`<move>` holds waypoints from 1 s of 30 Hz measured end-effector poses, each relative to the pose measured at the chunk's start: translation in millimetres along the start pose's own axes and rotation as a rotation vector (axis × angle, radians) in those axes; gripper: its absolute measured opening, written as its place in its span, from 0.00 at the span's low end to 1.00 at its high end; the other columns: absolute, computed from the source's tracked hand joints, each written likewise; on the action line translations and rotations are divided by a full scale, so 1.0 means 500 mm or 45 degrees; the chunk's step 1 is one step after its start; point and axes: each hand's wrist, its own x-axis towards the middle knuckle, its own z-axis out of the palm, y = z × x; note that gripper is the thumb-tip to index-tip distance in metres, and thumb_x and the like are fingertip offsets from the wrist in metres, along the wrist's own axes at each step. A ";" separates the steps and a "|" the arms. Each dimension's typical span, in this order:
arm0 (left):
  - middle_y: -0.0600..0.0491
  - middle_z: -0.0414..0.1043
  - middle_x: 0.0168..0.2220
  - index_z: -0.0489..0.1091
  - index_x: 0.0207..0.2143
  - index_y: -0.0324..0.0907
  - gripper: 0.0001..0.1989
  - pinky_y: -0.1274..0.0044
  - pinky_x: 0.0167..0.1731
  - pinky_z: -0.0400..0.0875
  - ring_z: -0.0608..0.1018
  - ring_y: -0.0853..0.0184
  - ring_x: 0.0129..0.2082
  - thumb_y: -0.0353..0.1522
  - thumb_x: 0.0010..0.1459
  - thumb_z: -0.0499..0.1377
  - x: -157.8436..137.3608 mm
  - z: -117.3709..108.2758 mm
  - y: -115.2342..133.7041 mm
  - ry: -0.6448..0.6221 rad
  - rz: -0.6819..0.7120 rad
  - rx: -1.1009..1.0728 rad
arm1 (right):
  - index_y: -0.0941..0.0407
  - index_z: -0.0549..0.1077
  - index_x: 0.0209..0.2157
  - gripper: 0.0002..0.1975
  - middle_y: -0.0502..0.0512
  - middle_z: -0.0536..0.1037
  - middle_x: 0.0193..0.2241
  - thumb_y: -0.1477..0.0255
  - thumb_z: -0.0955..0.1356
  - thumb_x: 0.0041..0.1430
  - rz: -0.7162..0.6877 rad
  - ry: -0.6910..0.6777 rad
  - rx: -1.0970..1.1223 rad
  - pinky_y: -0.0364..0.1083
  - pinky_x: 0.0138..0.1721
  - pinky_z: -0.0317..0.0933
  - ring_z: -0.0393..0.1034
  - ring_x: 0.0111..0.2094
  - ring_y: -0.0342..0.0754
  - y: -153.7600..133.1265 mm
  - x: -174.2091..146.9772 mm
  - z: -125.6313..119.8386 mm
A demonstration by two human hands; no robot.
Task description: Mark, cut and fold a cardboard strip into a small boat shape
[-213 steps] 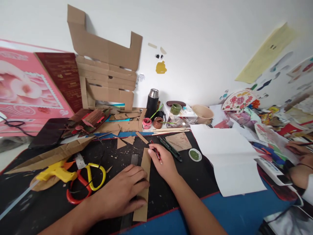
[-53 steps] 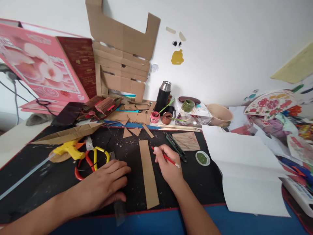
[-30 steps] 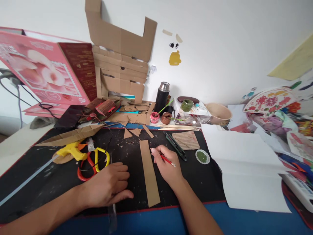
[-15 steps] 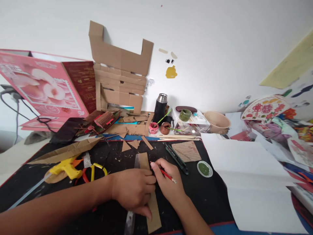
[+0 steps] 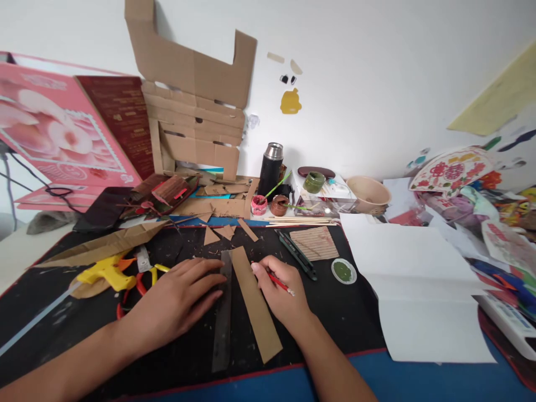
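1. The black mat (image 5: 345,315) runs under the cardboard strip (image 5: 255,301); its red near edge passes just beyond the strip's near end.
2. The white sheet (image 5: 422,279) lies well right of the strip, lapping over the mat's right edge.
3. Your left hand (image 5: 171,301) is left of the strip, fingers extended and slightly spread, tips at the ruler (image 5: 223,318); I cannot tell whether they press.
4. Your right hand (image 5: 287,293) is just right of the strip, pinching the red pencil (image 5: 280,283).
5. The strip lies flat, slanted, between your hands.
6. The ruler is left of the strip; their far ends nearly meet, and a wedge of mat widens toward you.
7. Right of the strip's far end, across open mat, lies the utility knife (image 5: 296,255).
8. The pencil's point is beside the strip's right edge; contact is unclear.
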 end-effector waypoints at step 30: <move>0.44 0.73 0.69 0.72 0.68 0.47 0.21 0.55 0.66 0.74 0.75 0.50 0.68 0.38 0.77 0.57 -0.044 0.064 -0.004 -0.136 -0.099 -0.030 | 0.52 0.81 0.44 0.07 0.54 0.85 0.37 0.66 0.72 0.72 -0.123 -0.095 0.027 0.44 0.33 0.69 0.79 0.34 0.48 -0.003 -0.008 0.007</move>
